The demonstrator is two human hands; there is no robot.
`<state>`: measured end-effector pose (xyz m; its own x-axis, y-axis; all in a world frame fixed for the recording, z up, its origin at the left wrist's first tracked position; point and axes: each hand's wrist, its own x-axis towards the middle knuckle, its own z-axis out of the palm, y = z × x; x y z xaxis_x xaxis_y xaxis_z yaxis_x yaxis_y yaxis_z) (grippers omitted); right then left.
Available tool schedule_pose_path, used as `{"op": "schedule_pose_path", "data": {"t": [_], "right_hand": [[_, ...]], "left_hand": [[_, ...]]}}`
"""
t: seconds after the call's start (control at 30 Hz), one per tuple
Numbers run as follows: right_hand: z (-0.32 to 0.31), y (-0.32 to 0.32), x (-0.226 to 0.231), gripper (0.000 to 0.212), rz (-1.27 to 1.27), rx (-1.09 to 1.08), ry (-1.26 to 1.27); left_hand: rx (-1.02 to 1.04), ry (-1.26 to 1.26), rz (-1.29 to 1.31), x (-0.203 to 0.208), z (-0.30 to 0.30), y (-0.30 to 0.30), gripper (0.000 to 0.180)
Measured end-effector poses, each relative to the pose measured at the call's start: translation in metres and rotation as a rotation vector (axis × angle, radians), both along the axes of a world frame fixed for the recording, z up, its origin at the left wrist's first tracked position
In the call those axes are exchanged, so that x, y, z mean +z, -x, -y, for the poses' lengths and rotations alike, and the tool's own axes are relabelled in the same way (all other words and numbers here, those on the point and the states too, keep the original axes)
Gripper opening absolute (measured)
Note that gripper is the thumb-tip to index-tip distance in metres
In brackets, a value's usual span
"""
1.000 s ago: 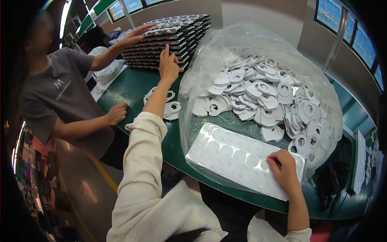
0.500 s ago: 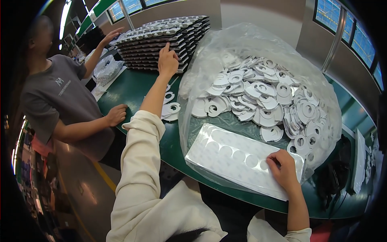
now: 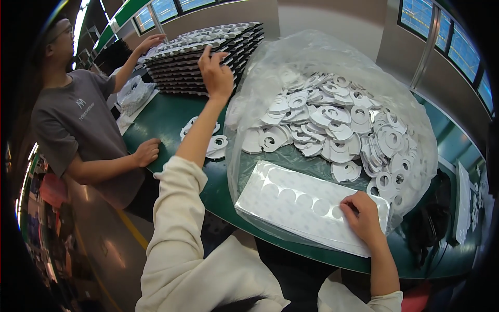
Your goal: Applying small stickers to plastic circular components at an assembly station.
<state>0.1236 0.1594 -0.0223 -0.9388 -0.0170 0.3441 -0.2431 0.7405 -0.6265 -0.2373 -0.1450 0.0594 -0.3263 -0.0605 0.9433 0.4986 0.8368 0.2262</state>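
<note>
My left hand is raised in front of a tall stack of trays, its fingers apart and partly bent, with nothing seen in it. White rounded pieces sit in the top tray. My right hand rests with curled fingers on a stack of whitish sticker sheets at the table's near edge; whatever its fingers may hold is hidden. A row of round outlines runs along the top sheet. Behind the sheets, a large clear plastic bag lies spread open under a heap of white ring-shaped pieces.
Several loose white pieces lie on the green table left of the bag. At left stands another person, one hand at the trays, the other on the table edge. A bagged bundle sits beside the trays; a black item lies at right.
My left hand has turned and opened, its fingers spreading from a pointing shape. The right hand stays on the sheets. The other person's head has lifted.
</note>
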Motion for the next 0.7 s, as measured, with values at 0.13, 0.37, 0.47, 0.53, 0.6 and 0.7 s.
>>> {"op": "schedule_pose_path", "data": {"t": [0.13,0.37,0.47,0.53,0.6,0.7], "right_hand": [[0.000,0.007,-0.006,0.008,0.013,0.011,0.029],[0.003,0.008,-0.001,0.007,-0.035,0.060,-0.068],[-0.005,0.004,-0.004,0.007,-0.004,-0.007,0.005],[-0.007,0.003,-0.002,0.008,-0.008,0.036,-0.008],[-0.010,0.004,-0.006,0.008,-0.014,0.015,0.002],[-0.013,0.002,-0.013,0.008,-0.027,0.015,0.006]], "left_hand": [[-0.758,-0.030,-0.247,0.035,-0.067,-0.119,0.022],[-1.537,-0.751,-0.369,0.079,-0.112,-0.349,0.012],[-1.818,-1.433,-0.254,0.111,-0.130,-0.394,0.003],[-1.781,-1.584,-0.161,0.114,-0.137,-0.402,0.003],[-1.931,-1.456,-0.135,0.102,-0.132,-0.394,0.008],[-2.150,-1.269,-0.145,0.089,-0.124,-0.381,0.018]]}}
